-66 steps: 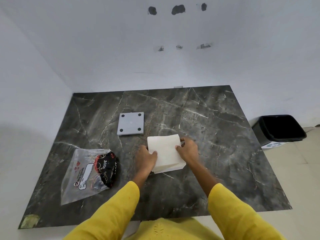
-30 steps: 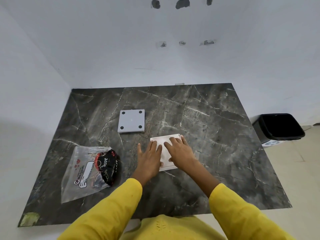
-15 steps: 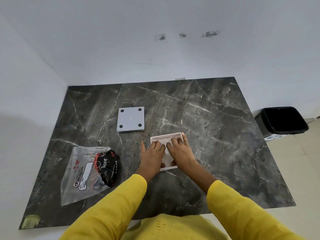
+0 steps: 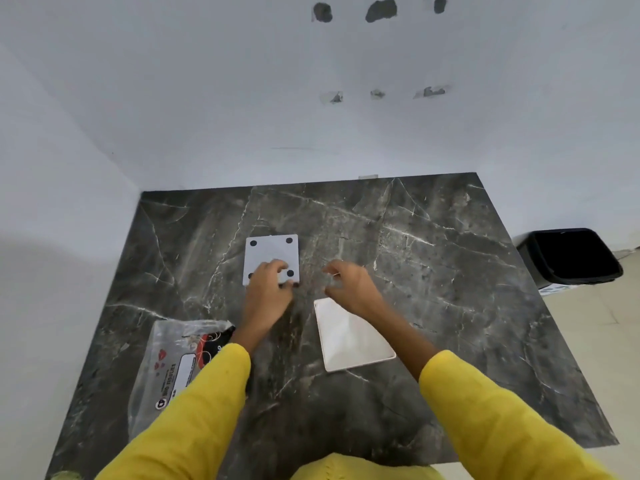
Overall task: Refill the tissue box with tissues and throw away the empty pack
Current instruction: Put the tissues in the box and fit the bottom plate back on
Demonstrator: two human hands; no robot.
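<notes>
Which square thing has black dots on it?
The grey lid under the left hand. The white box nearer the person has no dots.

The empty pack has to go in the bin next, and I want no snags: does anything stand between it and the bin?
The open tissue box and both forearms lie across the straight line from the empty pack to the black bin; lifted, nothing visible blocks it.

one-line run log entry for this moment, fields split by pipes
left hand: on grey lid | right hand: open, above table, holding nothing | tissue box: filled, uncovered | empty pack: on table | bin: beside table
</notes>
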